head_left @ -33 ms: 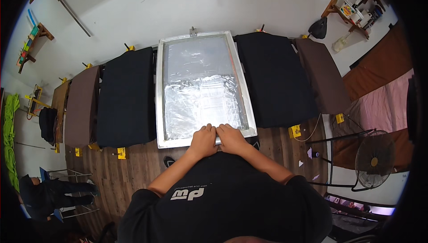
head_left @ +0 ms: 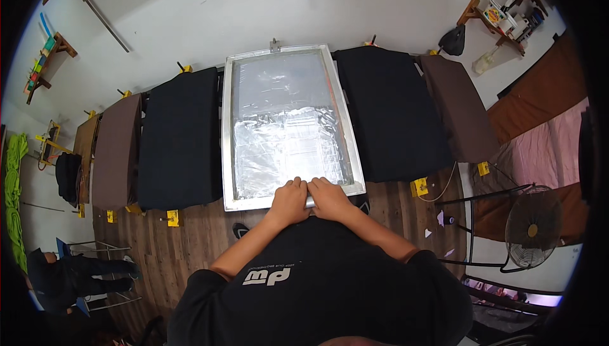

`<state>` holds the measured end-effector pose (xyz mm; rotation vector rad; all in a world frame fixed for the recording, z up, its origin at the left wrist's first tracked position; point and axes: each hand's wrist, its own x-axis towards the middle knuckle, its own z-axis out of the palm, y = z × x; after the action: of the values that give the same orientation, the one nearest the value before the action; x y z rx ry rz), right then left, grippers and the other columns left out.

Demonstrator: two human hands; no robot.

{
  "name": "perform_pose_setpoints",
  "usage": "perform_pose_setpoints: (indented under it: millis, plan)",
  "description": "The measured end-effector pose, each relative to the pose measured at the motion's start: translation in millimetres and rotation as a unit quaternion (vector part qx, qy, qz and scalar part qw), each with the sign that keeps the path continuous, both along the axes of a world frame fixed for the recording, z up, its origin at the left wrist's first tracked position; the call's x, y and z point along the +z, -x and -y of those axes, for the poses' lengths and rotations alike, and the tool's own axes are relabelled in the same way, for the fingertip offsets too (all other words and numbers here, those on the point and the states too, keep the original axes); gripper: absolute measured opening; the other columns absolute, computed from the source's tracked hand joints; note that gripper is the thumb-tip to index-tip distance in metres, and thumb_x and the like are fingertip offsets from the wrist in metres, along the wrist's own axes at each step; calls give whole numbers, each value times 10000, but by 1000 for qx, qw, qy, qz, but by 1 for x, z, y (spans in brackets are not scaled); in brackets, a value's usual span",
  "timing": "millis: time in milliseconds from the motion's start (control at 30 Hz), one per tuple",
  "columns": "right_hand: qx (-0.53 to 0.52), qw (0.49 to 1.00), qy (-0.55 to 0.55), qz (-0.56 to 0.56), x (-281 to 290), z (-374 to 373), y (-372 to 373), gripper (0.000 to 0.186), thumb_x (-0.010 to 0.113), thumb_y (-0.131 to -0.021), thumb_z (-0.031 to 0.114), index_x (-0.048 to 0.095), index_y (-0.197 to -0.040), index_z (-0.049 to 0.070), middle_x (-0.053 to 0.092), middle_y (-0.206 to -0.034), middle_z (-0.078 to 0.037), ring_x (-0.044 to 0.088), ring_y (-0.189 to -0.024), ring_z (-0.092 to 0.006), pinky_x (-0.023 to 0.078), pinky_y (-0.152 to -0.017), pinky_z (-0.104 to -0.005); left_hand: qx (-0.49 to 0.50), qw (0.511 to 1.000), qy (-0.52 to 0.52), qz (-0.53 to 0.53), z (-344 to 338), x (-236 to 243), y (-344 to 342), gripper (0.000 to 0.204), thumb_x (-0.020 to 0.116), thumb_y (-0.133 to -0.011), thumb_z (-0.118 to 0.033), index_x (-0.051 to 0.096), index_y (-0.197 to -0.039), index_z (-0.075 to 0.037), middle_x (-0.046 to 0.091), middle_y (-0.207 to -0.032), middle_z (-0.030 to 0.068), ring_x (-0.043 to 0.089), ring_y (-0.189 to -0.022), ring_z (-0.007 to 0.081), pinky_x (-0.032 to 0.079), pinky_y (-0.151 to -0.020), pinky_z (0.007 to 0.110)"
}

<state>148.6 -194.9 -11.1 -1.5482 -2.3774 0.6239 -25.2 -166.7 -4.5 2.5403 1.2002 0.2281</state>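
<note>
A framed printing screen [head_left: 288, 124] is laid flat in the middle of a row of garment-covered boards. Two such boards [head_left: 181, 136] [head_left: 117, 149] are set to its left, and two more [head_left: 390, 114] [head_left: 457, 108] to its right. The left hand [head_left: 289, 201] and right hand [head_left: 330, 197] are placed side by side, touching, on the screen's near edge. A standing fan [head_left: 531, 228] is positioned far right, nearer the person.

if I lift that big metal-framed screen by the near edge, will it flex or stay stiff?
The framed screen would probably stay stiff: a metal rim runs round it. Its silvery middle looks thin, so likely light yet easily dented. Both hands grip its near edge.
</note>
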Motion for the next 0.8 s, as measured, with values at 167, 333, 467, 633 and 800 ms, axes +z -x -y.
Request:
perform_pose_setpoints:
  millis: [167, 333, 467, 633, 800]
  plan:
    - [5, 999, 15, -39, -1, 10, -4, 552, 797, -697, 121, 577, -1191, 6, 601, -1128, -140, 586, -1101, -335, 546, -876, -430, 2, 1000, 23, -18, 1, 6, 5, 564, 864, -619, -366, 642, -994, -7, 634, -958, 157, 679, -893, 342, 568, -762, 427]
    - [72, 991, 12, -110, -7, 4, -36, 662, 866, -686, 206, 587, -1251, 4, 620, -1241, -170, 562, -1214, -369, 502, -1001, -440, -2, 974, 217, 60, -20, 30, 29, 760, 855, -726, -532, 676, -1241, -2, 678, -1111, 197, 690, -982, 355, 557, -844, 405]
    - [-10, 979, 13, -203, 4, -2, -75, 556, 789, -863, 321, 600, -1293, 22, 618, -1299, -192, 573, -1207, -390, 453, -1061, -429, 229, 957, 30, 178, -46, 10, 92, 557, 752, -883, -470, 694, -1156, 11, 690, -1106, 211, 669, -999, 386, 535, -874, 449]
    - [-316, 943, -68, -85, -33, 7, -108, 333, 642, -973, 297, 631, -1144, 11, 650, -1140, -200, 604, -1079, -413, 499, -930, -487, 468, 882, 42, -36, -50, -4, 163, 695, 470, -984, -633, 687, -1116, 14, 694, -1099, 269, 665, -1061, 449, 530, -898, 520]
    - [-389, 879, 206, -185, -83, 15, -113, 664, 313, -1085, 505, 674, -950, -35, 684, -939, -332, 660, -956, -505, 505, -881, -557, 470, 874, 113, -45, -20, -72, 178, 826, 302, -1025, -663, 676, -1034, 73, 676, -1073, 368, 651, -1040, 535, 505, -926, 581]
